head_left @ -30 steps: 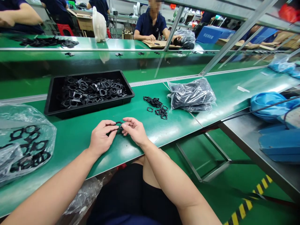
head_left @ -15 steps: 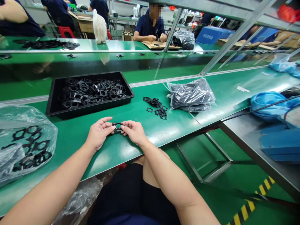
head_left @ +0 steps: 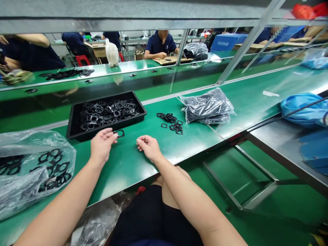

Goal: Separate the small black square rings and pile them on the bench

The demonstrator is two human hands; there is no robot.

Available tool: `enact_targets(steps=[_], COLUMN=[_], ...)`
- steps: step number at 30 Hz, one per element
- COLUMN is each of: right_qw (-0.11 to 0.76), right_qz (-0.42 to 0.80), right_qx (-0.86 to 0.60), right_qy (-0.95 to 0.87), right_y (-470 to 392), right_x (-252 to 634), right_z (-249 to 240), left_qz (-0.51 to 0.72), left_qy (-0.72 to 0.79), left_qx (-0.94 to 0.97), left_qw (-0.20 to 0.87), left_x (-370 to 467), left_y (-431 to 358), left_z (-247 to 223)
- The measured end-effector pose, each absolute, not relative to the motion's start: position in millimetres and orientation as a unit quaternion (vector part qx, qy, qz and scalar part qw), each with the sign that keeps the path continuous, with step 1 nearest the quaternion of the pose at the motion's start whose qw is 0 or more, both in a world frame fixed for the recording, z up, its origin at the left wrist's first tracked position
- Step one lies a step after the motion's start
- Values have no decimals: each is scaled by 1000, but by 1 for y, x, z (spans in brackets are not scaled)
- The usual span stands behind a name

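My left hand [head_left: 103, 145] pinches a black ring part [head_left: 120, 133] between thumb and fingers, just in front of a black tray [head_left: 106, 126] heaped with similar parts. My right hand [head_left: 149, 147] is over the green table [head_left: 123, 164], its fingertips pressed together; whether something small is between them is hidden. Beyond it and to the right lies a loose pile of black rings [head_left: 167, 118]. A clear bag of black parts [head_left: 208, 106] rests to the right of that pile. At the left an open plastic bag [head_left: 58, 143] holds more ring parts.
A metal upright [head_left: 246, 51] and a shelf beam [head_left: 128, 24] stand beyond the table. Across the belt [head_left: 107, 85], a person [head_left: 160, 46] sits at work. Blue cloth [head_left: 299, 107] lies on the right side bench.
My hands have moved apart. The ring part that was between both hands is now in my left hand only, and my right hand has come off it. The camera view has shifted.
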State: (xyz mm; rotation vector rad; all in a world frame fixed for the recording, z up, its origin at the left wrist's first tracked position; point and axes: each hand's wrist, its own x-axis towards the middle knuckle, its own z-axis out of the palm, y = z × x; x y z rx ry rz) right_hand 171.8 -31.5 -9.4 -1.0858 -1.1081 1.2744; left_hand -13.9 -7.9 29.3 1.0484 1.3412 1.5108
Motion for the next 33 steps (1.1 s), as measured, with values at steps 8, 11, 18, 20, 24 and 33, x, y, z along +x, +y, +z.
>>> enact_targets(steps=[8, 11, 18, 20, 24, 33], right_qw=[519, 524, 410, 378, 387, 452], right_qz=[462, 366, 27, -28, -63, -50], right_qx=[-469, -512, -683, -720, -767, -663], right_qy=[-546, -574, -605, -581, -509, -594], right_y=[-29, -26, -8, -3, 6, 10], right_x=[171, 180, 249, 270, 297, 302], right_z=[-20, -19, -9, -9, -19, -35], left_qz=[485, 378, 50, 22, 4, 83], left_qy=[589, 617, 745, 752, 736, 786], left_qx=[646, 690, 665, 658, 676, 613], left_qw=[-20, -23, -19, -32, -28, 19], left_x=[-66, -78, -169, -198, -222, -207], left_y=[28, 8, -37, -45, -62, -69], left_z=[80, 72, 44, 32, 18, 40])
